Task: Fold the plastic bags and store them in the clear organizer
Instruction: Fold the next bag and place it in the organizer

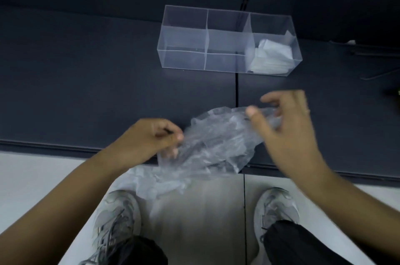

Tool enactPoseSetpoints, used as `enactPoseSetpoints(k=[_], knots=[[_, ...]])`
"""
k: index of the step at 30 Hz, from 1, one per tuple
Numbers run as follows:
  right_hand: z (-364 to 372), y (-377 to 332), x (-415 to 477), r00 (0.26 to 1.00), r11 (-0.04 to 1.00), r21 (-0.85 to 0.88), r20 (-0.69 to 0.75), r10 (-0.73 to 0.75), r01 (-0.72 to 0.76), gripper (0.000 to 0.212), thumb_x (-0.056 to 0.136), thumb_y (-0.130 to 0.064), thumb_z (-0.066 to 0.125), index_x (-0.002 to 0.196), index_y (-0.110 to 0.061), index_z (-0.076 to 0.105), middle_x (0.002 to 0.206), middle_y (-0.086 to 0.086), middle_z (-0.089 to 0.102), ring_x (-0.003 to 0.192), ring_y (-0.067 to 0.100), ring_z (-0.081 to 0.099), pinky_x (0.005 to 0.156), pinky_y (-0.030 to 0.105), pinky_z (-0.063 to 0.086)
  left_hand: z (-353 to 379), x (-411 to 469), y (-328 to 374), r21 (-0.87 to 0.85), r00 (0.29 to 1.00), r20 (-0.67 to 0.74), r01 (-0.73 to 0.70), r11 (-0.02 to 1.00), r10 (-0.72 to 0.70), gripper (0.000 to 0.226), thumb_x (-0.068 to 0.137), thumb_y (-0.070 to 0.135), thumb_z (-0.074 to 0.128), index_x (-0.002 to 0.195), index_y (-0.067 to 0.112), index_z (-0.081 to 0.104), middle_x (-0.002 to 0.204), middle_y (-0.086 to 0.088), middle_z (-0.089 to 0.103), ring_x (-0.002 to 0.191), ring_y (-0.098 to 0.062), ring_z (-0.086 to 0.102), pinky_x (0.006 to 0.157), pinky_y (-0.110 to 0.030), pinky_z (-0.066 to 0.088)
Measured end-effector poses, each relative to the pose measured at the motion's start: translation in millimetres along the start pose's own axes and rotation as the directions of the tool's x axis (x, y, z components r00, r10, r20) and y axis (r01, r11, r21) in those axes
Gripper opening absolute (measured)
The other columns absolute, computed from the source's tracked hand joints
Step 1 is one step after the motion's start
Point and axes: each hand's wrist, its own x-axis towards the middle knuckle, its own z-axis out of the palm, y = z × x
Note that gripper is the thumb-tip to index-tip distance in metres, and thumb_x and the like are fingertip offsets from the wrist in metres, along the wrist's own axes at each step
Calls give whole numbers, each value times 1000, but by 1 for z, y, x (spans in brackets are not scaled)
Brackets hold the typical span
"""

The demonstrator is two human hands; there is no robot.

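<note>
A crumpled clear plastic bag (216, 141) hangs in the air over the front edge of the dark table (86, 80). My left hand (151, 137) pinches its left edge. My right hand (285, 126) grips its upper right corner between thumb and fingers; this hand is blurred. The clear organizer (227, 41) stands farther back on the table, divided into several compartments. Folded white bags (270, 57) fill its right end section; the other sections look empty. Another pale plastic bag (155, 184) lies below, by the table edge.
A seam (237, 89) runs across the table top under the organizer. Thin dark cables (376, 65) lie at the far right. Below the table edge are a light floor and my two grey shoes (116, 221).
</note>
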Motion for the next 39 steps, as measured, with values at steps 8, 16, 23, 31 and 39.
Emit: enactPoseSetpoints(k=[8,16,23,31,39], knots=[[45,11,-30,954,992,-79,278,114,-95,34,81,-26,73,108,-14,57,108,-5,44,98,14,48,88,27,44,20,20,3,497,949,-190,-128,858,251,77,71,56,73,137,30,42,129,9,45,120,-11,41,99,-26,34],[28,24,-15,951,854,453,280,135,-255,25,86,-4,66,81,-27,70,98,-9,66,83,4,62,75,14,46,30,39,-4,327,883,-271,-291,899,384,11,85,26,72,76,20,69,76,11,65,73,-1,54,71,-11,40],[-7,19,13,953,709,648,281,117,-278,4,73,-23,72,74,-23,76,96,-1,74,90,9,68,75,15,50,8,11,-1,-417,941,-336,-107,903,-44,56,77,54,60,73,-2,60,65,-13,63,61,-15,58,60,-21,49],[-12,-14,21,966,735,662,257,-36,-149,8,77,-23,70,82,-26,75,81,-6,74,74,3,66,70,15,51,-8,1,39,225,923,-244,-243,944,296,41,77,74,51,102,44,60,114,25,56,110,13,47,84,1,33],[-8,-13,12,972,912,407,185,-142,56,25,76,-17,78,89,-34,66,73,-8,61,58,4,49,61,11,43,18,-4,45,106,834,-393,-377,920,388,13,80,23,76,73,27,66,73,13,68,68,3,62,64,-7,44]])
